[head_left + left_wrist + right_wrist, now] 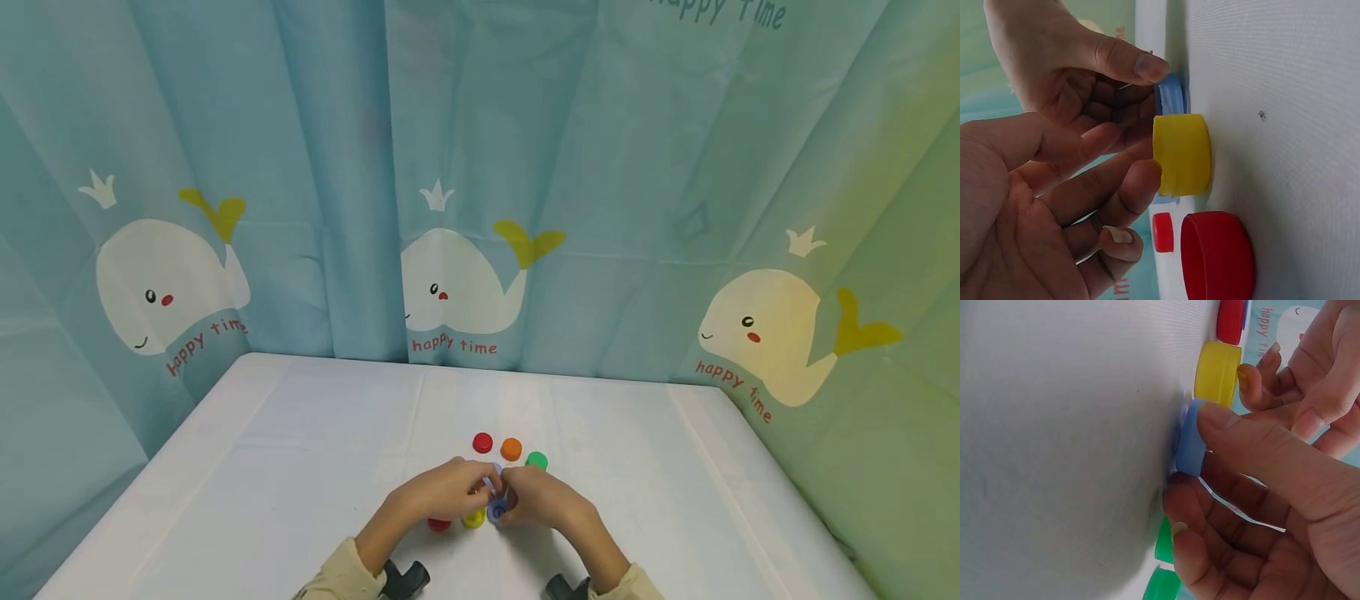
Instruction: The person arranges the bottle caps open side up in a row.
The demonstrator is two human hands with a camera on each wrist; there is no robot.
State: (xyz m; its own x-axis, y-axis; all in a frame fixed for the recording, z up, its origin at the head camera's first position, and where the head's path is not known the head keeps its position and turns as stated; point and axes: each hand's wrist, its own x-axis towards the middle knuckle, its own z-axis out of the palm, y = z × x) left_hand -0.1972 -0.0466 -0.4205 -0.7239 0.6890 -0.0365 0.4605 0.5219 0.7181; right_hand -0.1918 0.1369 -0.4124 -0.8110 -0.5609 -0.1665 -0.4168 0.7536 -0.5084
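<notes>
Thumb and fingers of my right hand (540, 498) pinch a blue bottle cap (1191, 440) at the white tabletop. Beside it stands a yellow bottle cap (1182, 155), its side plain in both wrist views. My left hand (1054, 206) has loosely bent fingers with nothing between them, and one fingertip is right at the yellow cap's top. A red bottle cap (1219, 256) sits on the yellow one's other side. Another light blue piece (492, 472) is mostly hidden behind the fingers in the head view.
Beyond the hands, a red cap (483, 442), an orange cap (512, 449) and a green cap (537, 460) lie in a row. A second green cap (1161, 584) shows in the right wrist view. A whale-print curtain (465, 167) hangs behind the white table (315, 467).
</notes>
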